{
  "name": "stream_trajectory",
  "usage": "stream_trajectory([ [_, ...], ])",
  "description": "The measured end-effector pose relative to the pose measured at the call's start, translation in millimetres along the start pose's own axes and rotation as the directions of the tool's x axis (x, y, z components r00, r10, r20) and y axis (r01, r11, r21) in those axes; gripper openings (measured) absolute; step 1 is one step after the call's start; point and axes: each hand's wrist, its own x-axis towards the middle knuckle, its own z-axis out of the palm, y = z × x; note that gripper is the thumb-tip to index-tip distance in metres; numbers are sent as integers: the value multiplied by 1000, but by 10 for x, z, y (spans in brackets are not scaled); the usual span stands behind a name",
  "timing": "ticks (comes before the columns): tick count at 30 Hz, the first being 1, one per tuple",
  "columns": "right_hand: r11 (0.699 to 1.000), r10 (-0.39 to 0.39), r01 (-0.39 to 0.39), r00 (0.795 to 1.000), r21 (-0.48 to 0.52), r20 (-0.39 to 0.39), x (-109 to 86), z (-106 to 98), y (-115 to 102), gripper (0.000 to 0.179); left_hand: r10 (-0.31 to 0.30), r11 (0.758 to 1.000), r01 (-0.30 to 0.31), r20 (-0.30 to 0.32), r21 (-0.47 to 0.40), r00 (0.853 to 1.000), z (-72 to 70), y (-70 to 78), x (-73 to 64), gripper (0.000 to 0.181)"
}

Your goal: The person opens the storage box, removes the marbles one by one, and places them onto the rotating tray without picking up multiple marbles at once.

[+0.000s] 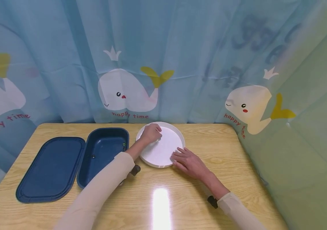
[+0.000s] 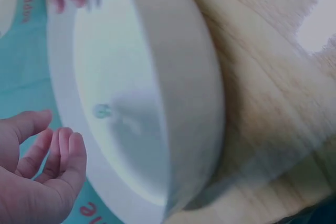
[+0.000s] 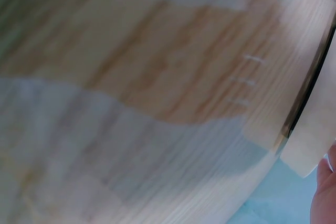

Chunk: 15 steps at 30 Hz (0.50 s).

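A round white tray (image 1: 163, 150) with a low rim lies on the table. My left hand (image 1: 151, 133) hovers over its left part, fingers loosely bent. In the left wrist view, a gap parts the thumb and fingers of this hand (image 2: 47, 166), and nothing is between them. A small clear greenish marble (image 2: 102, 110) lies on the tray floor, apart from the fingertips. With fingers extended, my right hand (image 1: 190, 163) rests at the tray's near right rim. Only a bit of that hand (image 3: 324, 192) shows beside the tray (image 3: 312, 129) in the blurred right wrist view.
Left of the tray stands a deep blue box (image 1: 100, 132) holding a few small marbles (image 1: 93, 156). A flat blue lid (image 1: 51, 169) lies beside it, farther left. A curtain (image 1: 180, 64) with whales hangs behind the wooden table (image 1: 209, 143) and along its right side.
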Motion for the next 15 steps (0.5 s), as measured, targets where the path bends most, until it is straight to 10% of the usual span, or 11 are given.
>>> stream_trajectory([
  [15, 1000, 19, -19, 1000, 4, 17, -8, -2, 3, 36, 51, 981, -44, 33, -187, 998, -589, -39, -306, 23],
])
